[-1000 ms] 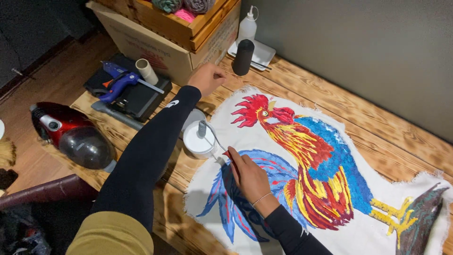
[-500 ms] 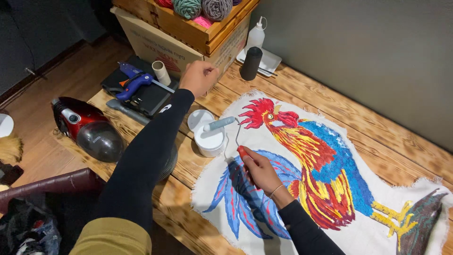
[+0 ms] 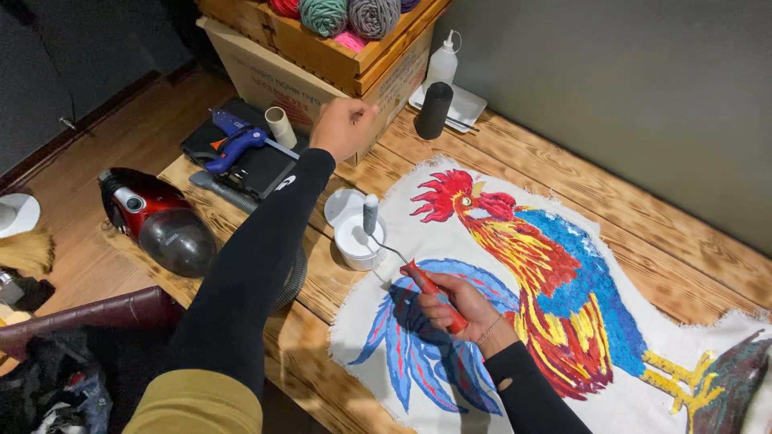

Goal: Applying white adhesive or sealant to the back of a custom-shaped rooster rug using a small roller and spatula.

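My right hand (image 3: 460, 304) grips the red handle of a small paint roller (image 3: 371, 214), whose grey roller head hangs over a white glue tub (image 3: 355, 239). My left hand (image 3: 342, 127) is stretched out toward a cardboard box (image 3: 265, 76) at the back, fingers loosely curled, holding nothing that I can see. A tufted rooster rug (image 3: 555, 289) in red, yellow and blue on white cloth lies on the wooden table (image 3: 643, 217) under my right forearm.
A wooden crate of yarn balls (image 3: 338, 16) sits on the box. A black yarn cone (image 3: 433, 110), a white squeeze bottle (image 3: 443, 63), a blue glue gun (image 3: 233, 141) on a black case and a cardboard tube (image 3: 281, 126) stand nearby. A red handheld vacuum (image 3: 157, 221) lies left.
My right hand lifted the roller from the rug up over the white tub. My left hand stayed reaching toward the box. The view shifted slightly.
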